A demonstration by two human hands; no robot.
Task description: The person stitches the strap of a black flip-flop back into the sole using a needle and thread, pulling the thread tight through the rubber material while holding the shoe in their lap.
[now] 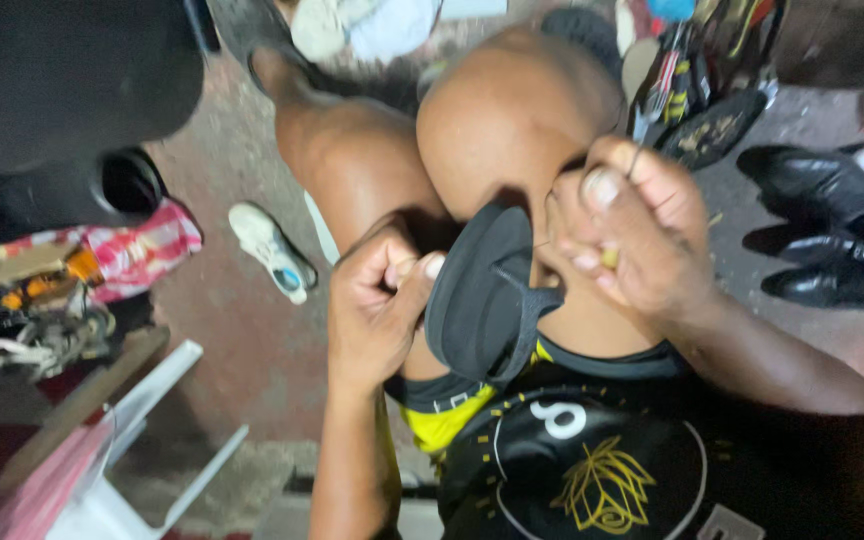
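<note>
A black sandal [480, 295] lies sole-up between my bare knees. My left hand [380, 300] grips its left edge with the thumb pressed on the rim. My right hand [632, 225] pinches a thin needle or awl [635, 158] and a small yellowish bit against the sandal's upper right side. A strap of the sandal crosses under my right fingers. The picture is blurred, so any thread is hard to make out.
Black leather shoes [822, 225] lie at the right, with more footwear [697, 90] at the top. A white sneaker [272, 250] rests on the reddish floor. A red-and-white bag with tools [82, 270] sits at the left, and a white plastic chair [142, 450] below it.
</note>
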